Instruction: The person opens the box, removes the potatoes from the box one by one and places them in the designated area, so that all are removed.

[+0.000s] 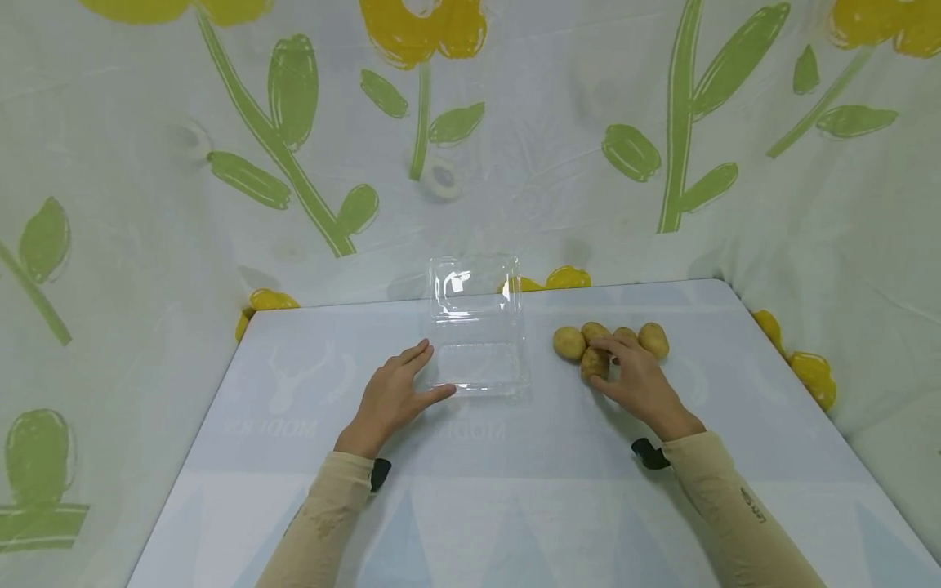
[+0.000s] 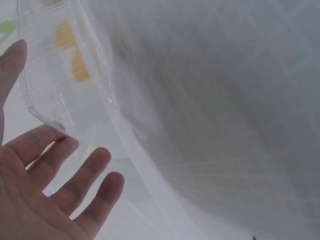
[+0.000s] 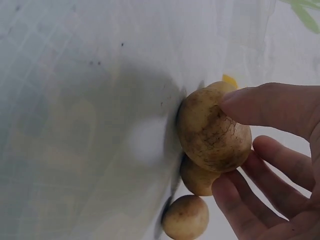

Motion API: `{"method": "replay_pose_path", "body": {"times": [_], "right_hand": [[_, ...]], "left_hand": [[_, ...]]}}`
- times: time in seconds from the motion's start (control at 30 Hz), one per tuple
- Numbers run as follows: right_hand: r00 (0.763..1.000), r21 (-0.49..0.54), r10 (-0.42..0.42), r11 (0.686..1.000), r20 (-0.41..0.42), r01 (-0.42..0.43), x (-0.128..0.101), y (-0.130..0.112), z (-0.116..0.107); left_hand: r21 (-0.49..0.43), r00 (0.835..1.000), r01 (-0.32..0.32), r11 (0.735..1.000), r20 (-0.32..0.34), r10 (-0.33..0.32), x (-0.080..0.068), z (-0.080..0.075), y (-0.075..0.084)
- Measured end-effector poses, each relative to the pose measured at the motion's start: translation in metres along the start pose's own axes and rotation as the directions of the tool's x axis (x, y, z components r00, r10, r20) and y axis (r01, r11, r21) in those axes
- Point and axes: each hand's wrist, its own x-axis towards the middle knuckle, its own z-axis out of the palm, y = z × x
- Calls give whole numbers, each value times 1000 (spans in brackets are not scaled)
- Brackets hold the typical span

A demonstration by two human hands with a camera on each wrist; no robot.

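Two hands work here: our right hand (image 1: 641, 382) pinches the nearest potato (image 1: 594, 363) between thumb and fingers, while our left hand (image 1: 393, 397) lies flat with straight fingers against the open clear clamshell box (image 1: 481, 367), probably to steady it. Behind our fingers other potatoes (image 1: 610, 339) are partly hidden.

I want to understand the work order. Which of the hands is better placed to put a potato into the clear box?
Probably the right hand: its fingers already close around a potato in the group. The left hand lies open beside the clear box, seemingly steadying it.
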Motion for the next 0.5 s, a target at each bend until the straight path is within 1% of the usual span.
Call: {"method": "replay_pose_path", "body": {"times": [0.2, 0.37, 0.5], "right_hand": [[999, 26, -23, 999, -31, 24, 0, 1, 0], [998, 75, 1, 997, -61, 3, -1, 1, -3], [993, 85, 13, 996, -118, -3, -1, -1, -9]], "left_hand": [[-5, 1000, -2, 1000, 9, 2, 0, 0, 0], [15, 1000, -16, 1000, 10, 16, 1, -1, 0], [37, 1000, -23, 999, 6, 23, 2, -3, 1]]}}
